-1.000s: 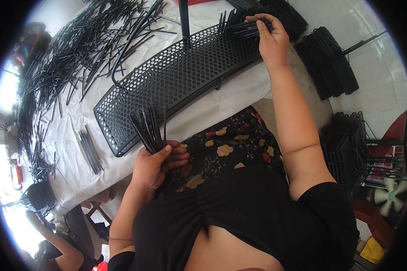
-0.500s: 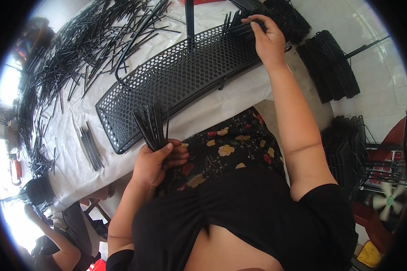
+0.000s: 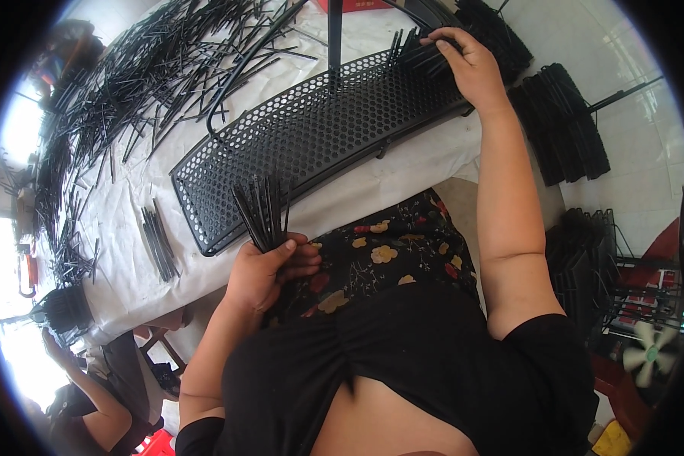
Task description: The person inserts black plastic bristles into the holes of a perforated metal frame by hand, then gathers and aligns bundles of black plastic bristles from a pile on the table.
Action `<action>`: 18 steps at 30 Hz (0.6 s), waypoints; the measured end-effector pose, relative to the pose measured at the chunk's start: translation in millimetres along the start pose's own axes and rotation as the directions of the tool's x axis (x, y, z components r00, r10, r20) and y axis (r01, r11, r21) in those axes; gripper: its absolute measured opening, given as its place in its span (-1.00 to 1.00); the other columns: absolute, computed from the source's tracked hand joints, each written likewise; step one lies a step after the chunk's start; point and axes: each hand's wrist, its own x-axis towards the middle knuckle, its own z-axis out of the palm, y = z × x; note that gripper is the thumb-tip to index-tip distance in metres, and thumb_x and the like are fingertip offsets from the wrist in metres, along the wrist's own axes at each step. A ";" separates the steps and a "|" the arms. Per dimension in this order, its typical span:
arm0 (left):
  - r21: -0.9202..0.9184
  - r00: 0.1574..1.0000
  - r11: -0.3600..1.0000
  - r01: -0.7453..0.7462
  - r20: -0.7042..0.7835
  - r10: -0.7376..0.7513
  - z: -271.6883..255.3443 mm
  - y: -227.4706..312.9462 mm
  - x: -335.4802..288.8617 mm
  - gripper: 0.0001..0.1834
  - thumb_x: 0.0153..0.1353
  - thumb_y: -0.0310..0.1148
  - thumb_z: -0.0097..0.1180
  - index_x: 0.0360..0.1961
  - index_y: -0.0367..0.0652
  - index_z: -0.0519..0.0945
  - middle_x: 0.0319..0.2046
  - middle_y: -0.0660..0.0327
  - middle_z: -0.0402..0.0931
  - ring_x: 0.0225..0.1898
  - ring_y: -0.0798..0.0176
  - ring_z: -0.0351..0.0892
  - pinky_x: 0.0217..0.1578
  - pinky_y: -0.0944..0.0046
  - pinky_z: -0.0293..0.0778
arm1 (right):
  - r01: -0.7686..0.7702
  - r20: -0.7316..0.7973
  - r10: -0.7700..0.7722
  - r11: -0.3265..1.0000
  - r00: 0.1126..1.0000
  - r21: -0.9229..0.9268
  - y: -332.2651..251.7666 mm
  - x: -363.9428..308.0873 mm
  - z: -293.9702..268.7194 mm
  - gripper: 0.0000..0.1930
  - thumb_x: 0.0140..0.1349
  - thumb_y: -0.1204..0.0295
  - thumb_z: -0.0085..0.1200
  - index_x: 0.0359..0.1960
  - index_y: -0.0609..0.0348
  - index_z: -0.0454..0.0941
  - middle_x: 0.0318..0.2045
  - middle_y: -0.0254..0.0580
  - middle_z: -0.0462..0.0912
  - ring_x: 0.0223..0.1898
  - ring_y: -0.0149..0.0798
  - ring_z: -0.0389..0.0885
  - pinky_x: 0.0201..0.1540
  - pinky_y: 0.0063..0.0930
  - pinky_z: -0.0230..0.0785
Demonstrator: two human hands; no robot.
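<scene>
A long black panel [image 3: 304,129] with honeycomb holes, part of a black metal frame, lies across the table in front of me. My left hand [image 3: 270,270] is closed around the lower ends of a bundle of thin black strips [image 3: 262,209], which fan upward past the panel's near left edge. At the panel's far right end, several black strips [image 3: 404,42] stand up out of the holes. My right hand [image 3: 475,70] is there, thumb and fingertips nearly together among the dark strips. What the fingertips pinch is too dark to make out.
Loose black strips [image 3: 152,83] are heaped over the table's [image 3: 129,300] left and far parts. A smaller bunch of strips [image 3: 158,242] lies left of the panel. Black brush-like pieces [image 3: 558,121] are stacked at right. Another person's arm [image 3: 99,403] shows at lower left, a fan [image 3: 650,354] at lower right.
The panel and table sit slightly farther right in view. My right hand stays at the panel's far right end, its fingers slightly shifted. My left hand still holds the bundle of strips.
</scene>
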 end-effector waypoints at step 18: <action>0.048 1.000 0.999 0.006 -0.029 -0.005 1.9 4.0 8.8 -0.78 0.33 -0.46 0.00 -0.10 -0.42 0.50 -0.31 -0.05 0.61 -0.26 0.03 0.66 -0.20 0.08 0.65 | 0.123 0.147 -0.054 0.850 0.988 -0.513 5.8 34.4 25.7 -0.68 0.42 0.17 -0.15 0.07 -0.17 0.58 0.05 -0.16 0.60 0.30 -0.12 0.35 0.27 -0.03 0.19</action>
